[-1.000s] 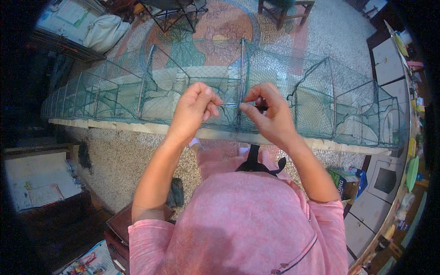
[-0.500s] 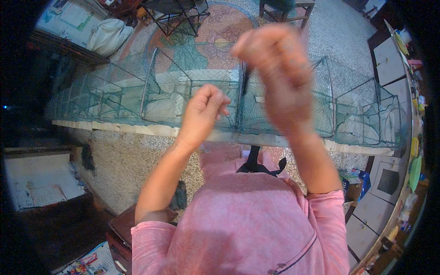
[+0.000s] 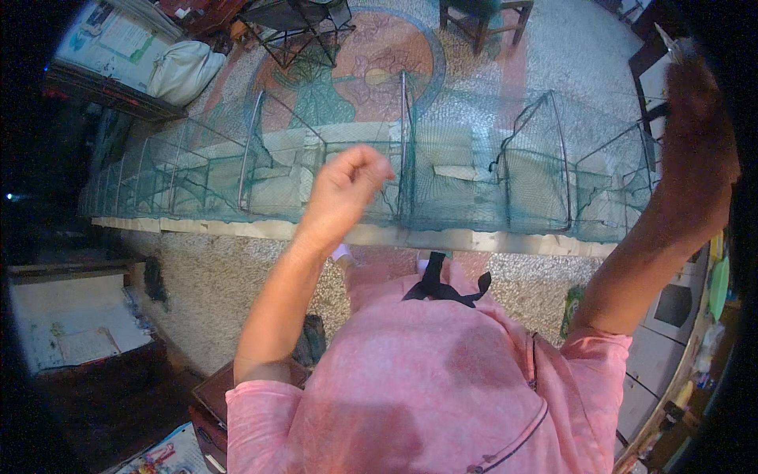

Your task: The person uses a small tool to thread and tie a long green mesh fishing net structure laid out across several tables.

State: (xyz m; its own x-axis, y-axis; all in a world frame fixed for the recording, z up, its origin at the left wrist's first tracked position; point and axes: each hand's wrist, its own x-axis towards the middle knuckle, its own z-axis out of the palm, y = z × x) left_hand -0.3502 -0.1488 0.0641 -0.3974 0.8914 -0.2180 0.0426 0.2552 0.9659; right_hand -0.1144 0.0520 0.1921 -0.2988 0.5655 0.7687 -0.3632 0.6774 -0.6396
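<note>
A long green mesh net trap with square metal frames lies across in front of me. It rests on a narrow pale board. Over its middle, my left hand is closed, thumb and fingers pinched together just left of an upright metal frame. Anything between those fingers is too small to make out. My right hand is stretched far out to the upper right, dark and smeared, past the net's right end. Its fingers and anything in them cannot be told apart.
Cabinets and a cluttered counter run along the right side. Beyond the net stand a folding chair and a wooden stool. A white sack sits at the far left, and a dark box is near my left elbow.
My right hand has swung from above the middle of the net out to the far right. My left hand has stayed nearly in place, still pinched.
</note>
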